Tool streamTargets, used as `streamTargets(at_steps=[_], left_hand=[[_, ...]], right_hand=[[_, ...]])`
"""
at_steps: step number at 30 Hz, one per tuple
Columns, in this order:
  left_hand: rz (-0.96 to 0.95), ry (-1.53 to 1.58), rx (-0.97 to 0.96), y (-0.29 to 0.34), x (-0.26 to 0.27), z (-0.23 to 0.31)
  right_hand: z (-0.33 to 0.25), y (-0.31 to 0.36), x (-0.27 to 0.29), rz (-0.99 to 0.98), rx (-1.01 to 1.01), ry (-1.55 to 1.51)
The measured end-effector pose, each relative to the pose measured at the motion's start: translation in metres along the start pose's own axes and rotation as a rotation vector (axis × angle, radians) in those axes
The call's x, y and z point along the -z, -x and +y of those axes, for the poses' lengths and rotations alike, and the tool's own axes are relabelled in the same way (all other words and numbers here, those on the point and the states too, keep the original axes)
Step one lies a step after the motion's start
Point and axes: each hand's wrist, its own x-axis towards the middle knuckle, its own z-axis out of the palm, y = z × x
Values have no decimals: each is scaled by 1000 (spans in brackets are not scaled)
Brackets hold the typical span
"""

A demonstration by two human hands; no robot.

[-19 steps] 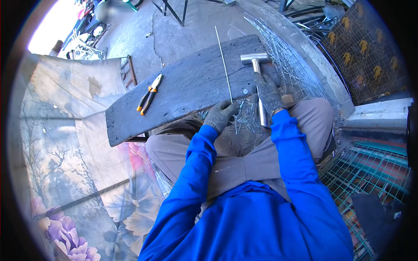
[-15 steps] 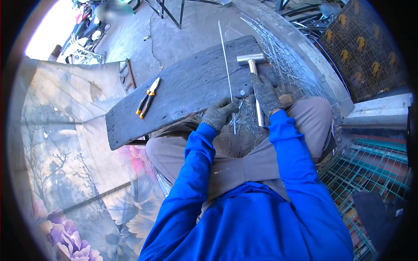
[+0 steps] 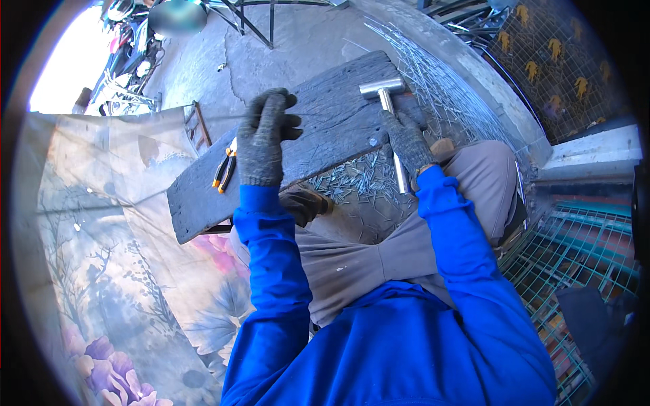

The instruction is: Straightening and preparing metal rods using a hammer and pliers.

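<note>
My left hand, in a grey knit glove, is raised above the left part of a dark wooden plank. Its fingers are curled, and a thin metal rod, blurred by motion, stretches leftward from them. My right hand, gloved too, lies over the handle of a silver metal hammer whose head rests at the plank's right end. The handle's lower end sticks out below that hand. Pliers with orange and black grips lie on the plank, partly behind my left hand.
Many short cut metal pieces litter the ground between my legs. Long thin rods lie in a bundle right of the plank. A flower-printed sheet spreads at the left. At the lower right stands a green wire grid.
My left hand has swung up and to the left from the plank's near edge, carrying the thin rod, which was upright across the plank. My right hand stays at the hammer.
</note>
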Motion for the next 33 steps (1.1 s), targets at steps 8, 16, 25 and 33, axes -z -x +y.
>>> streamTargets(at_steps=[8, 16, 25, 33], left_hand=[[52, -135, -67, 26, 13, 25], [-27, -243, 113, 82, 0, -20], [-587, -226, -15, 131, -38, -12], [-618, 343, 50, 121, -42, 24]], right_hand=[[-1, 5, 3, -10, -10, -7], [-1, 10, 2, -16, -5, 47], [-3, 17, 1, -1, -13, 44], [10, 9, 7, -12, 197, 77]])
